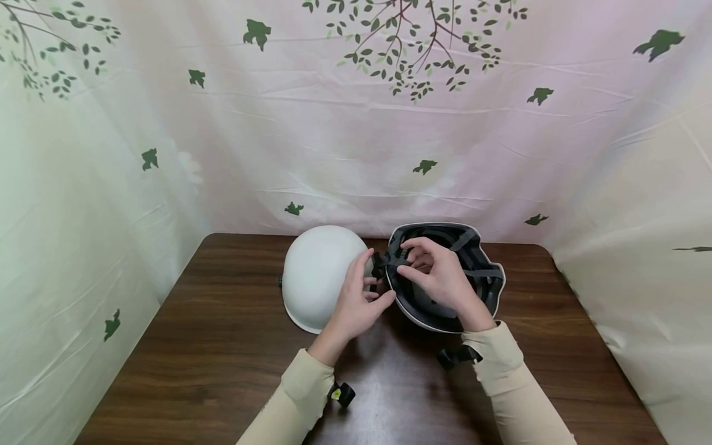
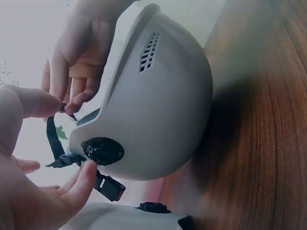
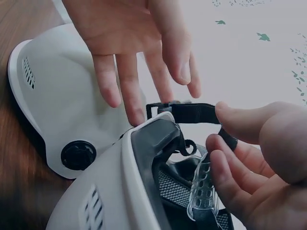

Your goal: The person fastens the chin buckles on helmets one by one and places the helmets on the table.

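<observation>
Upturned helmet [image 1: 414, 306] sits near the back edge of a dark brown wood-grain table [image 1: 211, 358], right of the middle, its padded inside facing up. The right hand [image 1: 439, 272] pinches its black strap [image 3: 196, 113] between thumb and fingers; the left hand [image 1: 358, 300], its grip released, spreads loose fingers beside the rim. Just left, a white helmet [image 1: 319, 278] rests dome up. Creased pale cloth [image 1: 334, 136] hangs behind and at both sides, printed with leafy branches [image 1: 402, 43] and green birds [image 1: 425, 167]; a soft sheen lies on the tabletop between the forearms.

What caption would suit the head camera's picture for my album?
Right hand pinching the black strap of an upturned helmet, left hand close by, a dome-up white helmet alongside.
</observation>
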{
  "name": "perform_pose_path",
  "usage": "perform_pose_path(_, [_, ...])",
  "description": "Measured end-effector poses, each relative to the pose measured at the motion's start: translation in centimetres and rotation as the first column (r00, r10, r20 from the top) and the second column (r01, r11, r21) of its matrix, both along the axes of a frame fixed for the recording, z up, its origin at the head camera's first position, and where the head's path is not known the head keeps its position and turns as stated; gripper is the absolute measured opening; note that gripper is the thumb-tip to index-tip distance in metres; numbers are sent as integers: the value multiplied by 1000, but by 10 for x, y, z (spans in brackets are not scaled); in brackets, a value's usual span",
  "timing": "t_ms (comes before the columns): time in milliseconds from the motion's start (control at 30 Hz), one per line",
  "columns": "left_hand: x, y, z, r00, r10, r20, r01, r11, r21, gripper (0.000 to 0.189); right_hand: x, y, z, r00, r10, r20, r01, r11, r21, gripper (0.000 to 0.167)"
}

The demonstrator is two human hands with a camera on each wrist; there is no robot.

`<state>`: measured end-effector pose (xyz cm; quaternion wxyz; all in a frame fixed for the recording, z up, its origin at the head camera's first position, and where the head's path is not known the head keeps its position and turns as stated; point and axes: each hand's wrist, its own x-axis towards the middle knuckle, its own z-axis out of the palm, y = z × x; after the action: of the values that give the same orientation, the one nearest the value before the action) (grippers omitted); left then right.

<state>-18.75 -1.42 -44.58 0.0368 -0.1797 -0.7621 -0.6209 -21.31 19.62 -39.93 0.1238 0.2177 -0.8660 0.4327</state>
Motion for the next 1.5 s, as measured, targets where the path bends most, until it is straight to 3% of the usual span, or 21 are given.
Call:
perform_pose_path(167, [-3, 3, -2, 999, -21, 35, 22, 1000, -13, 89, -1, 1, 2, 1000, -20, -18, 20, 999, -26, 38])
perform_pose_path(400, [-8, 10, -6, 992, -44, 115, 50, 998, -46, 94, 1, 3, 2, 1000, 18, 4, -18, 997, -72, 38])
perform_pose_path(700, [-11, 15, -12, 991, -37, 128, 35, 999, 17, 88, 4, 10, -2, 988, 82, 129, -60, 985, -164, 32])
perform_pose_path(833, [-10, 15, -11, 995, -26, 96, 25, 1000, 19, 86, 5, 12, -3, 988, 60, 142, -32, 980, -196, 24])
perform_pose_path(1033, [-7, 17, -9, 999, -8, 43, 7, 1000, 15, 81, 6, 12, -5, 995, -35, 90, 52, 980, -192, 14])
perform_pose_path(1233, [-5, 17, -5, 998, 20, -54, -20, 1000, 6, 73, 8, 12, -5, 991, -111, 71, 124, 970, -211, 20])
perform_pose_path(1500, [-4, 17, -2, 984, 71, -166, -68, 997, 23, 72, 8, 13, -5, 979, -200, 26, 201, 966, -162, 42])
